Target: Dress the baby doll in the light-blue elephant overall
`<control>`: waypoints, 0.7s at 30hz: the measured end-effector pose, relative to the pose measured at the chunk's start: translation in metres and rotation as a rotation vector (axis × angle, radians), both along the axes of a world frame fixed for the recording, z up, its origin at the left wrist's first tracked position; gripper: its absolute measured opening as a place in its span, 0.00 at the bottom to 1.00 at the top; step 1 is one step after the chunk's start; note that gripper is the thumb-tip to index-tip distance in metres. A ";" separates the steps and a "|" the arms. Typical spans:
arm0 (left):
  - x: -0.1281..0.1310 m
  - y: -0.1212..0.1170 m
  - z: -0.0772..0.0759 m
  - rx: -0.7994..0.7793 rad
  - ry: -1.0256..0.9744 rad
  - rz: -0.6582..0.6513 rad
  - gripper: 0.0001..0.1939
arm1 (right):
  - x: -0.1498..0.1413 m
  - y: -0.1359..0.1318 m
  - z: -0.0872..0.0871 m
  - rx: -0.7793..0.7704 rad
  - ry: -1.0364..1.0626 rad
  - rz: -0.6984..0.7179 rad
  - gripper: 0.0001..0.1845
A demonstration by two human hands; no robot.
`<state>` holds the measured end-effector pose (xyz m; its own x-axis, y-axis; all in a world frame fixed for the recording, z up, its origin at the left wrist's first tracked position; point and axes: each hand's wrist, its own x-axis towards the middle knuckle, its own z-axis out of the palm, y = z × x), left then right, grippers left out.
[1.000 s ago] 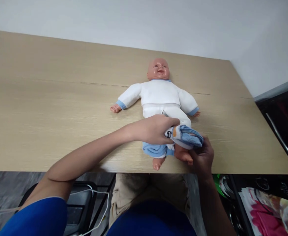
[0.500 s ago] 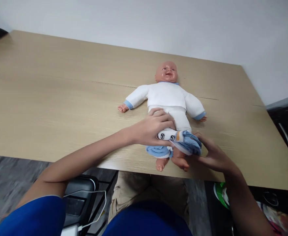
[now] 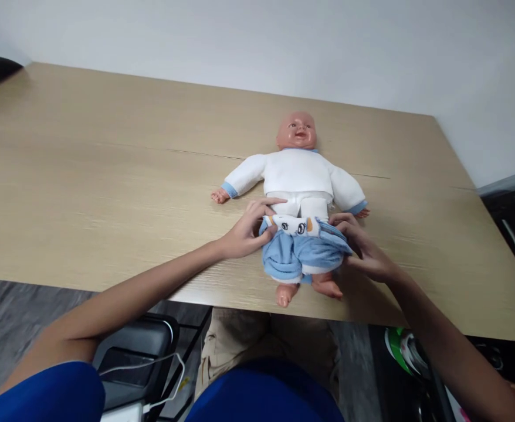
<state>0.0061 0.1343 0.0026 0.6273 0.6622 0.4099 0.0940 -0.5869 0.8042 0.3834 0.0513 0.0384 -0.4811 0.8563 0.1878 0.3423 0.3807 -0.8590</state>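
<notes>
A baby doll [image 3: 298, 173] in a white top and white leggings lies face up on the wooden table [image 3: 108, 176], feet toward me. Light blue shorts [image 3: 299, 253] with a white printed waistband sit over both of its legs at thigh height. My left hand [image 3: 246, 228] pinches the left side of the waistband. On the other side my right hand [image 3: 362, 249] grips the shorts at the doll's hip. Both bare doll feet stick out below the shorts near the table's front edge.
A white wall runs behind the table. A dark chair with a white cable [image 3: 152, 363] stands under the table at the left. A dark shelf [image 3: 512, 234] with coloured items lies at the right. My beige trousers show below the table edge.
The shorts were bunched round one leg a second ago; now they are spread over both legs and pulled higher. My right hand moved from under the foot to the doll's hip.
</notes>
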 end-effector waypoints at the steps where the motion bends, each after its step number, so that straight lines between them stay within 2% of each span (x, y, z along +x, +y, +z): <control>1: 0.005 0.001 -0.002 -0.039 -0.047 0.010 0.15 | -0.004 0.005 -0.005 -0.017 0.040 0.005 0.16; 3: 0.015 0.006 -0.007 -0.141 -0.149 0.042 0.20 | -0.014 0.017 -0.016 -0.039 0.124 0.003 0.17; 6: 0.026 0.015 -0.013 -0.265 -0.251 0.159 0.28 | -0.034 0.031 -0.028 -0.080 0.219 -0.062 0.15; 8: 0.029 0.020 -0.014 -0.316 -0.266 0.230 0.33 | -0.046 0.035 -0.031 -0.165 0.281 -0.120 0.13; 10: 0.028 0.021 -0.011 -0.371 -0.259 0.249 0.36 | -0.053 0.035 -0.030 -0.281 0.356 -0.194 0.12; 12: 0.024 0.020 -0.007 -0.430 -0.237 0.217 0.35 | -0.057 0.033 -0.027 -0.366 0.427 -0.283 0.16; 15: 0.015 0.018 -0.001 -0.439 -0.209 0.110 0.28 | -0.060 0.029 -0.022 -0.392 0.456 -0.385 0.20; 21: 0.000 0.029 -0.002 -0.297 -0.158 -0.100 0.21 | -0.065 0.030 -0.020 -0.367 0.408 -0.396 0.22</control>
